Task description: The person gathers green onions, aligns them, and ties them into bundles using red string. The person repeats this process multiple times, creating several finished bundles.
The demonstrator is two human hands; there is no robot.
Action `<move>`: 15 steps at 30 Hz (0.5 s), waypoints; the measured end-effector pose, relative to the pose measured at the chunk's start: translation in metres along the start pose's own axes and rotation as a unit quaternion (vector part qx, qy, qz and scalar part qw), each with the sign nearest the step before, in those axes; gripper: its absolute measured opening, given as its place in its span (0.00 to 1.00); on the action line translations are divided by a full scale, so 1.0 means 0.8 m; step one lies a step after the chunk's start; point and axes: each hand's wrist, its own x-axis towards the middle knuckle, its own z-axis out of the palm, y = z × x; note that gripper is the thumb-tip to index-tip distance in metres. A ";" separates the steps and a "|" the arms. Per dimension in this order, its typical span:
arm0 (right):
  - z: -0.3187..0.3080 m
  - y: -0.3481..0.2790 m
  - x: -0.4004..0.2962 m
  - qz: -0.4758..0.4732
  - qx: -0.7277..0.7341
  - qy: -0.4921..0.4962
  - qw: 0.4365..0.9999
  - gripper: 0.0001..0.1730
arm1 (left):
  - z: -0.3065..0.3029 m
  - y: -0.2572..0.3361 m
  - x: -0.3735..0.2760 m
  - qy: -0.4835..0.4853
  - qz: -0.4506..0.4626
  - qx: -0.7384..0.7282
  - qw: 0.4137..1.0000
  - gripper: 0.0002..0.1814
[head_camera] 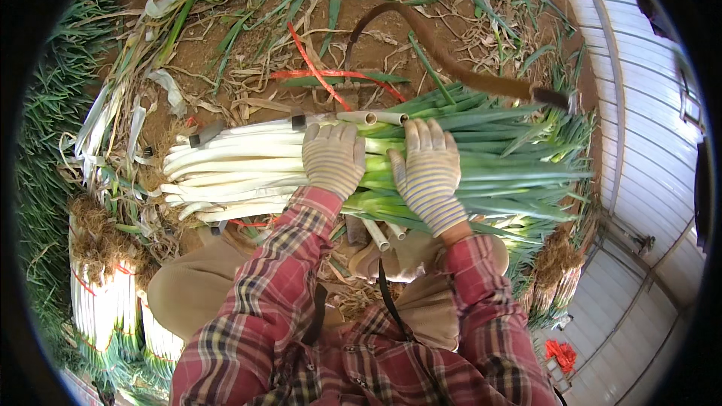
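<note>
A broad layer of long scallions (242, 166) lies crosswise in front of me, roots to the left and green leaves (519, 152) to the right. My left hand (333, 158), in a striped knit glove, rests palm down on the white stalks near where they turn green. Beside it, my right hand (430, 172) presses on the green part, its thumb apart from the fingers. Neither hand shows a stalk held in its fingers. Pale pipe ends (361, 118) stick up at the far edge, and other pipe ends (375, 235) show at the near edge. Most of the support underneath is hidden.
Red plastic ribbons (316, 67) cross beyond the scallions. A curved brown bar (431, 36) arches over the far side. Tied scallion bundles (98, 310) stand at lower left, and more bundles (555, 276) lie at right. Leaf scraps litter the soil (197, 56). Pale sheeting (643, 90) borders the right.
</note>
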 end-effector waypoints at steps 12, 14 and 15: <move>0.072 0.012 0.010 -0.003 0.140 0.071 0.988 0.34 | 0.018 0.002 0.020 -0.169 -0.095 0.079 0.978 0.23; 0.070 0.009 0.011 -0.005 0.111 0.067 0.992 0.34 | 0.022 -0.005 0.015 -0.137 -0.084 0.089 0.983 0.24; 0.076 0.011 0.009 -0.018 0.094 0.099 0.991 0.33 | 0.026 -0.007 0.013 -0.121 -0.067 0.094 0.986 0.24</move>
